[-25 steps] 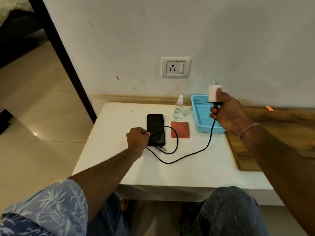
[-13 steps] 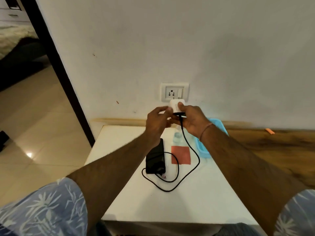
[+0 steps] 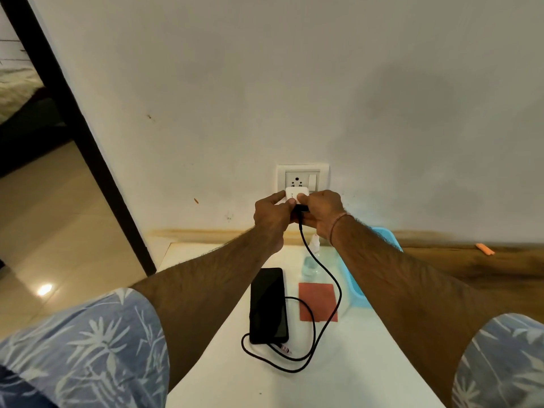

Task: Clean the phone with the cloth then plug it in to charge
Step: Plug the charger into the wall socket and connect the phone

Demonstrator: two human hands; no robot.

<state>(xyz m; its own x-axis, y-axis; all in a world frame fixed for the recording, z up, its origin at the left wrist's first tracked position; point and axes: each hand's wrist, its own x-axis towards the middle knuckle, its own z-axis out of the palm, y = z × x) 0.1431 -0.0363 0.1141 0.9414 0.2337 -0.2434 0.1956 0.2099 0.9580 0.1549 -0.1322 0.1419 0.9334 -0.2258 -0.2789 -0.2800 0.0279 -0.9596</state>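
Both hands, left hand (image 3: 272,214) and right hand (image 3: 322,213), grip the white charger adapter (image 3: 295,195) against the wall socket (image 3: 303,179); below it lies the phone (image 3: 268,306).

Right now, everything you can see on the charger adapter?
The charger adapter is a small white block with rounded corners, plastic by the look, with faint markings on the face toward the camera. It is held up at the wall socket, covering the socket's lower edge; whether its pins are in cannot be seen. The left hand and right hand pinch it from either side. A black cable leaves its underside and loops down to the phone.
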